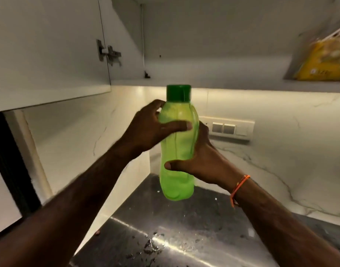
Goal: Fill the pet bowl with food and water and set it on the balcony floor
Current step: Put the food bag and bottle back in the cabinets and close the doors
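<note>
A translucent light-green water bottle (pixel 177 151) with a dark green cap (pixel 178 92) is held upright in the air above the dark counter. My left hand (pixel 146 130) grips its upper body from the left, thumb across the front. My right hand (pixel 202 160) wraps the lower middle from the right, and an orange thread sits on that wrist. The cap is on. No pet bowl is in view.
A dark, shiny counter (pixel 184 228) with water drops and crumbs lies below. An open white cupboard door (pixel 49 54) hangs at upper left. A yellow packet (pixel 323 60) rests on the cupboard shelf at upper right. A switch panel (pixel 230 129) is on the marble wall.
</note>
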